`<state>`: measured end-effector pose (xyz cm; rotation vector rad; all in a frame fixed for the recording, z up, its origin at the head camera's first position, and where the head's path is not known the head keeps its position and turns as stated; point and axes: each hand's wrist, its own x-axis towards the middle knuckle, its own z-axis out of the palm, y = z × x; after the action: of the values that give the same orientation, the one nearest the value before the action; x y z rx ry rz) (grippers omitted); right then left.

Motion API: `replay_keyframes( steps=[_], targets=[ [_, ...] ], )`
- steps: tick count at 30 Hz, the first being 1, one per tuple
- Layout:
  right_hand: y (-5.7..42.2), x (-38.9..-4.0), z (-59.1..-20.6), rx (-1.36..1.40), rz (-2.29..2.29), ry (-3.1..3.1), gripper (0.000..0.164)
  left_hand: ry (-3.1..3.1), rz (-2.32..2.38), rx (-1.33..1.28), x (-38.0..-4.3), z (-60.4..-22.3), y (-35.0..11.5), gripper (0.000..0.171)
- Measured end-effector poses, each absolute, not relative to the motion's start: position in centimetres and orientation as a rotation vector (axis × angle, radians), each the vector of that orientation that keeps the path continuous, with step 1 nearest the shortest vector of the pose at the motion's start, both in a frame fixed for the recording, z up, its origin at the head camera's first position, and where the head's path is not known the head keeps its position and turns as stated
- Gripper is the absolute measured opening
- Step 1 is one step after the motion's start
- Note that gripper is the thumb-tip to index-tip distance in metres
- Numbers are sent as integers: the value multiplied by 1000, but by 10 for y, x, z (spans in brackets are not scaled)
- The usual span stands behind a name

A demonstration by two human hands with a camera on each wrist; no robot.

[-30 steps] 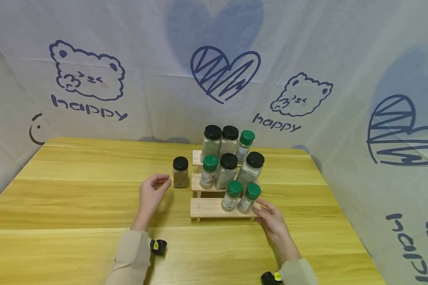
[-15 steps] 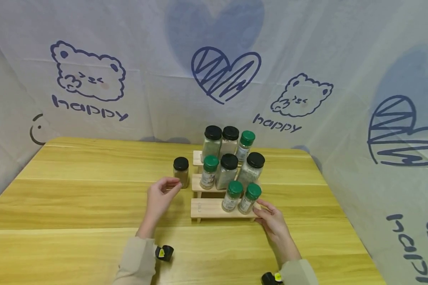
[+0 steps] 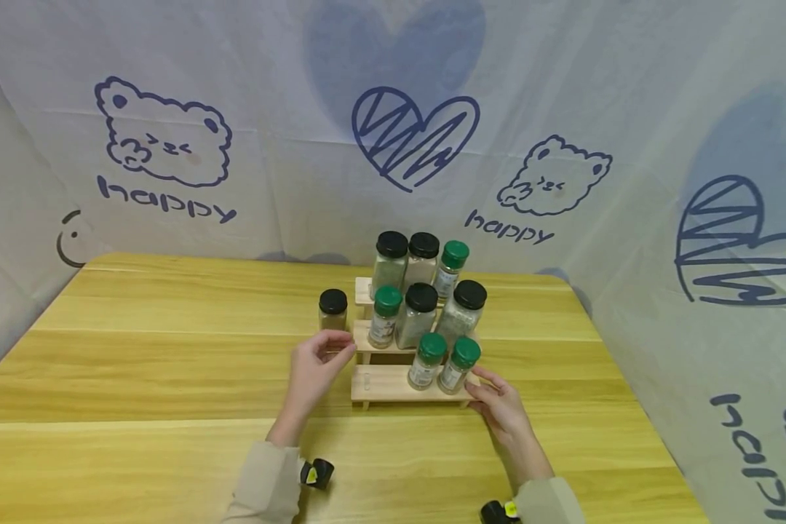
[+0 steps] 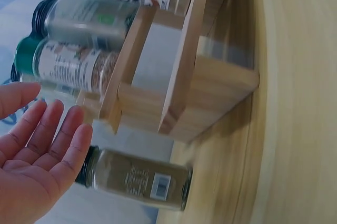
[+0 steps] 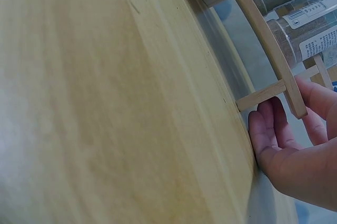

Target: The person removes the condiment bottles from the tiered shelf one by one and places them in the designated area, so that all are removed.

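A three-tier wooden spice rack [image 3: 386, 383] holds several spice jars with black or green lids. My left hand [image 3: 311, 375] is beside its left side, fingers relaxed and holding nothing. Just behind that hand, a black-lidded jar of brown powder [image 4: 139, 179] stands upright on the table, its lower part hidden in the head view. My right hand [image 3: 506, 416] holds the right end of the bottom tier. In the right wrist view its fingers [image 5: 267, 124] curl below the board, beside the rack's leg. Two green-lidded jars [image 3: 426, 362] stand on the right of that tier.
The rack stands on a yellow wooden table [image 3: 170, 349], near its back edge. Behind and to the right hangs a pale cloth [image 3: 268, 109] with blue drawings. A black wrist camera [image 3: 319, 473] sits by the left sleeve.
My left hand has moved right, from beside the brown-powder jar, past its front, to the rack's left side. The right hand, rack and jars have stayed in place.
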<state>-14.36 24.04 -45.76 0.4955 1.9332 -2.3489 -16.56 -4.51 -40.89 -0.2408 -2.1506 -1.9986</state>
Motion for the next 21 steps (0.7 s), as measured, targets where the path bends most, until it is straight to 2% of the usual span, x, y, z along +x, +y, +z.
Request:
replay_keyframes(
  steps=[21],
  targets=[
    [241, -144, -457, 491, -2380, 1899, 26, -2150, -2088, -467, -162, -407, -1, 27]
  ],
)
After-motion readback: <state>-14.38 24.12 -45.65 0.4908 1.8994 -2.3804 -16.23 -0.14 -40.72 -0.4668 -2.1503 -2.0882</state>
